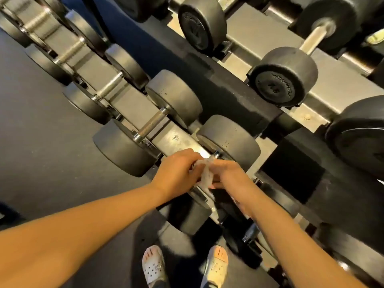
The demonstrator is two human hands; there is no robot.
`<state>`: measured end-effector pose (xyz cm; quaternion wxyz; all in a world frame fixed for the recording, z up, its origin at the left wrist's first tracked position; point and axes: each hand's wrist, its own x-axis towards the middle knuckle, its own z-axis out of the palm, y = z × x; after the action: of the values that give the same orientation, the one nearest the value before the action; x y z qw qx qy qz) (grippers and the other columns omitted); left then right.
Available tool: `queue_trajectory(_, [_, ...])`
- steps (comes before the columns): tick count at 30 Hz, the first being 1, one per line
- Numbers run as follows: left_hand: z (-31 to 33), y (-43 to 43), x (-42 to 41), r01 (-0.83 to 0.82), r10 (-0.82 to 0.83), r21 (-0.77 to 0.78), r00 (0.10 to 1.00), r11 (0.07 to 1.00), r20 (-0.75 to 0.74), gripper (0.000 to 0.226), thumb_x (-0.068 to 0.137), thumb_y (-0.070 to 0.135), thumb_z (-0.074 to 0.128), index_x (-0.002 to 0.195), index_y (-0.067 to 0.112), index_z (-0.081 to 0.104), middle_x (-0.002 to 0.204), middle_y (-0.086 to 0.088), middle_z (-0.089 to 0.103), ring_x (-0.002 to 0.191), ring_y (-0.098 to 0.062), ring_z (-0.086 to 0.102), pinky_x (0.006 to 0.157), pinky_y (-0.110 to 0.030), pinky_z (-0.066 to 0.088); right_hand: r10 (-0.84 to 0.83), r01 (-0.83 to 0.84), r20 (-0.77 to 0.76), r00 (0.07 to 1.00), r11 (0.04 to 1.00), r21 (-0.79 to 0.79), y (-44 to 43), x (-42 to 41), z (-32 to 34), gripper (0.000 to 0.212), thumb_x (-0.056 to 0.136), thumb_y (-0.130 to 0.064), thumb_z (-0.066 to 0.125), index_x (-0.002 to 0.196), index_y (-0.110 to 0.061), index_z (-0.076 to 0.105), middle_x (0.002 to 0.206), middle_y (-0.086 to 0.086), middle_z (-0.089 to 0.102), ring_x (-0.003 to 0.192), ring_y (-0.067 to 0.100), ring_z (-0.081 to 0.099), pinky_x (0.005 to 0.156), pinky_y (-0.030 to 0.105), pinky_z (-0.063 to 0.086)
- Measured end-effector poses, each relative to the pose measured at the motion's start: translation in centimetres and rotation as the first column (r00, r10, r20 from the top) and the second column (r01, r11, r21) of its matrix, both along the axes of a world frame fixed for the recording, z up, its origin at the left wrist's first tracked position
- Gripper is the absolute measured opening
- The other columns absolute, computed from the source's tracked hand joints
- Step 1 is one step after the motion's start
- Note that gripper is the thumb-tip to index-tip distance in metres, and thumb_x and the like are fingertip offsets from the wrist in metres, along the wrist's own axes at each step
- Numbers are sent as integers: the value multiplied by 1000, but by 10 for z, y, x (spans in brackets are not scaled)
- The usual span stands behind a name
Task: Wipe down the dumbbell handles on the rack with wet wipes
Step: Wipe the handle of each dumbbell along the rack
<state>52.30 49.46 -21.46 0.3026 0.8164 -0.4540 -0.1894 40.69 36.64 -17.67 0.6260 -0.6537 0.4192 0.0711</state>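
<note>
Fingers (pixel 192 157) of the left hand (pixel 176 173) and right hand (pixel 230 176) curl round a wet wipe (pixel 205 176) at centre frame, over a dumbbell handle hidden beneath them on the rack (pixel 178 140); wiping looks under way. Next, probably the bare handle (pixel 150 123) up-left; re-wrap the wipe there.

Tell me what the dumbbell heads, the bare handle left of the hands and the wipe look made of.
Dumbbell heads: likely rubber or urethane coating, matte dark grey, with moulded lettering on one end face. Handle: metal, silvery, with a duller textured grip zone, probably knurled steel. Wipe: thin white nonwoven cloth or paper, crumpled and limp.
</note>
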Motion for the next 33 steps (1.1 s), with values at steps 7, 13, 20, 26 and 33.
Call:
queue_trajectory(7, [-42,-59,10,-367,421,209,824,906,-380,31,92,24,62,68,4,62,65,-4,54,64,-16,50,62,-34,39,328,-113,-15,945,282,-953,-63,24,11,25,95,-7,55,118,-8,67,111,7,60,102,23,57,88,42,50])
queue_trajectory(13, [-55,-84,-1,-582,520,284,288,762,-804,7,86,1,71,90,-1,76,79,-13,71,65,-19,66,61,-27,56,321,-176,-93,943,242,-954,-81,43,-39,35,106,-28,43,135,-14,58,117,5,61,101,22,58,84,39,49])
queue_trajectory(20, [-49,-71,-1,-466,480,292,358,835,-801,26,96,2,61,82,12,80,64,1,73,75,-13,63,84,-27,55,287,-243,-166,944,258,-935,-80,45,-34,38,107,-28,38,138,-18,56,120,5,61,101,22,56,84,38,50])
queue_trajectory(26, [-42,-82,3,-521,517,326,278,789,-809,14,94,-6,62,106,-2,68,75,-12,64,50,-9,62,48,-21,52,272,-263,-193,943,253,-931,-79,45,-34,37,105,-26,41,137,-17,56,116,5,61,95,21,55,78,40,49])
queue_trajectory(33, [-64,-68,16,-354,462,315,486,880,-742,8,89,2,75,94,-3,71,80,-6,68,82,-16,68,73,-21,50,284,-243,-169,944,249,-938,-80,44,-37,36,105,-26,42,136,-15,56,114,5,61,94,22,55,77,41,49])
